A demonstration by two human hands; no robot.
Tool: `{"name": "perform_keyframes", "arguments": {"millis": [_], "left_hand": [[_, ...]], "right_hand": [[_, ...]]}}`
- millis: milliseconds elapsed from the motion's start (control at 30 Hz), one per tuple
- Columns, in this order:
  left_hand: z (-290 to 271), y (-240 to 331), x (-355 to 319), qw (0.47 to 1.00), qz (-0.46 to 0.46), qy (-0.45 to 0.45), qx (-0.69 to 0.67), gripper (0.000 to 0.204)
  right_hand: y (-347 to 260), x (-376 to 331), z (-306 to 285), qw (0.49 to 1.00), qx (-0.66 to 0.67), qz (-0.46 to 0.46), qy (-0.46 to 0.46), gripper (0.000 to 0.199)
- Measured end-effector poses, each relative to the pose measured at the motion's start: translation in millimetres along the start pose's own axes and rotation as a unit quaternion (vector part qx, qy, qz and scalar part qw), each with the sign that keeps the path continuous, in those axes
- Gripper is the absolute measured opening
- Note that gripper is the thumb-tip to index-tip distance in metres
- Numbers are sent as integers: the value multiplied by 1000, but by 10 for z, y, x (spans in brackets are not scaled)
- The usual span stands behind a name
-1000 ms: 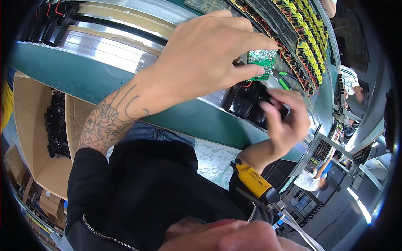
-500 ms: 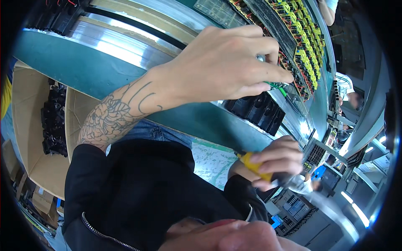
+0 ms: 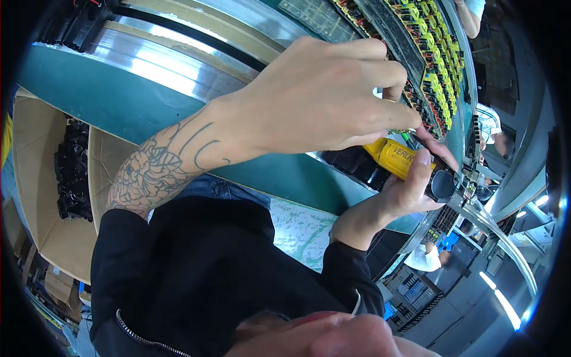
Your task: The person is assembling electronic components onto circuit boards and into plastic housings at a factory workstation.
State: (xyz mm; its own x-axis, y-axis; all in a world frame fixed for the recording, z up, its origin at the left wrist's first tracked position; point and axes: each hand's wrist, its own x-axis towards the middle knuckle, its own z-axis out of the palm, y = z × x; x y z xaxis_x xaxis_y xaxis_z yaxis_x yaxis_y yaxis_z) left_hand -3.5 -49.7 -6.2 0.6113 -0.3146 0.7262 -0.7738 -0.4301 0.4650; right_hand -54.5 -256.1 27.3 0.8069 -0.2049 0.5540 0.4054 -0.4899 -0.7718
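Observation:
My left hand (image 3: 333,95), on a tattooed forearm, reaches over the bench with fingers pinched. A small green circuit board (image 3: 401,131) shows in part at its fingertips. My right hand (image 3: 410,193) is wrapped round a yellow power screwdriver (image 3: 395,157) with a black end. A pale cable (image 3: 505,238) trails away from that end. The tool's front points under my left hand, where its tip is hidden. Black plastic housings (image 3: 351,163) lie on the bench just below both hands, partly covered by the tool.
Beyond my hands stand rows of yellow-and-black parts with red wires (image 3: 437,71). A metal rail (image 3: 154,59) runs along the green bench (image 3: 71,83). At left, a cardboard box (image 3: 35,172) holds black parts (image 3: 74,172). Other people (image 3: 425,259) work at the right.
My right hand has brought the yellow screwdriver up from near my body to beneath my left fingertips. My left hand has shifted slightly, still pinching the board.

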Motion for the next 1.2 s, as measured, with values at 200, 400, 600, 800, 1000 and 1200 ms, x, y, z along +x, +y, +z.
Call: {"name": "perform_keyframes", "arguments": {"millis": [200,400,600,800,1000,1200], "left_hand": [[18,0,8,1000,10,6,21,12],[0,-2,-3,1000,2,0,18,12],[27,-20,-10,1000,12,8,18,13],[-13,-22,-21,999,1,-19,30,21],[58,-14,-6,999,-17,-19,35,26],[60,100,59,996,86,20,-22,25]], "right_hand": [[-39,31,94,1000,-14,-5,18,25],[-21,47,76,1000,3,-23,21,24],[40,22,-34,1000,5,10,16,27],[71,108,-81,995,36,-69,56,26],[48,-27,-532,932,293,-131,-170,59],[52,-267,-575,928,205,-166,-264,74]]}}
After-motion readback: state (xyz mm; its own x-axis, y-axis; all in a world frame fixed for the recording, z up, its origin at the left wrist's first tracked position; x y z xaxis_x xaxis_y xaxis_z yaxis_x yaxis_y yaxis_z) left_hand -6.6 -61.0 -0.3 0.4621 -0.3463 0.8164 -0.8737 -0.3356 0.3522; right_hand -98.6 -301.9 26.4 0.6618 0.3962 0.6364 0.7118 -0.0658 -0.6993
